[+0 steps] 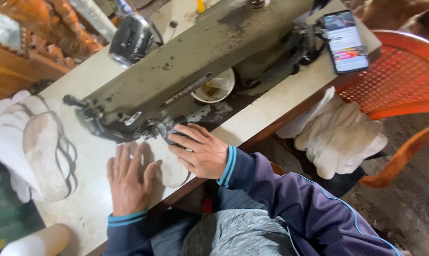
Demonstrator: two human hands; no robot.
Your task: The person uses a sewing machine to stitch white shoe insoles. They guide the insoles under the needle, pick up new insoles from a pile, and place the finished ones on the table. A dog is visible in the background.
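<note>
Your right hand [201,150] and left hand [127,178] lie flat, fingers spread and gripping nothing, pressing a pale off-white sole-shaped cut piece [172,171] onto the cream worktable [89,208] beneath the head of the grimy olive-grey industrial sewing machine [186,71]. The piece's long axis runs from the needle area back toward the near table edge; your right fingertips sit nearer the needle. A stack of similar white pieces [32,142] lies well to your left.
</note>
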